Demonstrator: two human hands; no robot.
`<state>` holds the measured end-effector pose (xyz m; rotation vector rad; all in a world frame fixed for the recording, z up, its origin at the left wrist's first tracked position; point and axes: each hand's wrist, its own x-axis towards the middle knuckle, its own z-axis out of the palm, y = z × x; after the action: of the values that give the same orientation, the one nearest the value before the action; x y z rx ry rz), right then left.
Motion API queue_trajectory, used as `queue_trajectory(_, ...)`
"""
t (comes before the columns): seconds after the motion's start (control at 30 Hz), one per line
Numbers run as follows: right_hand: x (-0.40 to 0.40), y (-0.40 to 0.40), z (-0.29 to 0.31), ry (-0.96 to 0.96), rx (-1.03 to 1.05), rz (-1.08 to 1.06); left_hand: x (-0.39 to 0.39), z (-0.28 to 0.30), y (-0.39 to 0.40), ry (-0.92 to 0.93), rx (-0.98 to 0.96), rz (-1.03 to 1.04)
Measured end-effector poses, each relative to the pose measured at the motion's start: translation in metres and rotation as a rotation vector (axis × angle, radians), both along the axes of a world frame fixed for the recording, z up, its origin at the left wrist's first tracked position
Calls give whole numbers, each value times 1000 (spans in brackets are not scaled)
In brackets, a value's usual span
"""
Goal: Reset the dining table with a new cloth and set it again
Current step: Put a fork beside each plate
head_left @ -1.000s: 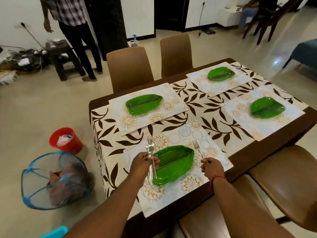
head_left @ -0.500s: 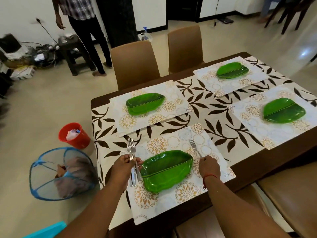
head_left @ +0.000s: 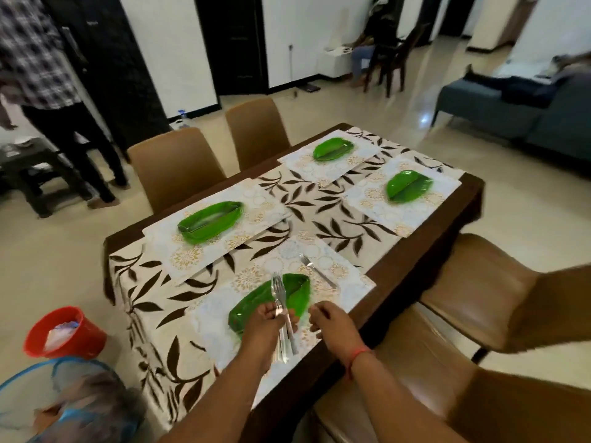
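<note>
The left hand [head_left: 267, 321] is curled round a bundle of silver metal forks [head_left: 283, 318], tines pointing away from the person, held above the near end of the green leaf-shaped plate [head_left: 271, 302] on the nearest pale floral placemat [head_left: 339, 276]. The right hand [head_left: 329, 321] hovers just beside the bundle, on its right, fingers loosely bent and holding nothing. A single silver fork [head_left: 316, 271] lies flat on that placemat to the right of the plate, well clear of both hands. The bench [head_left: 415, 270] is dark wood and carries a cream cloth with brown leaf print [head_left: 153, 282]. Three more green leaf-shaped plates sit on their own placemats: one across on the left [head_left: 209, 221], one at the far end [head_left: 332, 149], one on the right side [head_left: 409, 186].
</note>
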<state>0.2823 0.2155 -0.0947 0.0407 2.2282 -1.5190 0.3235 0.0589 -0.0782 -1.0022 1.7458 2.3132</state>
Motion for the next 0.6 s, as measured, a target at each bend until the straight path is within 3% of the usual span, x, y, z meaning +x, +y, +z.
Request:
queue_trajectory(0.1,48,27,6,53,-62,-146,13,-8,53,6,-122,-157)
queue_trajectory(0.23,112,114,17,39,-20,-348,53,0,148,-3,-143,-372)
queue_trajectory(0.4,172,243,40,67,45,-534,86,24,282,48,-95,-607)
queue_trajectory(0.6,230,440,57,250,178,-730,123,42,498,161,-71,-802)
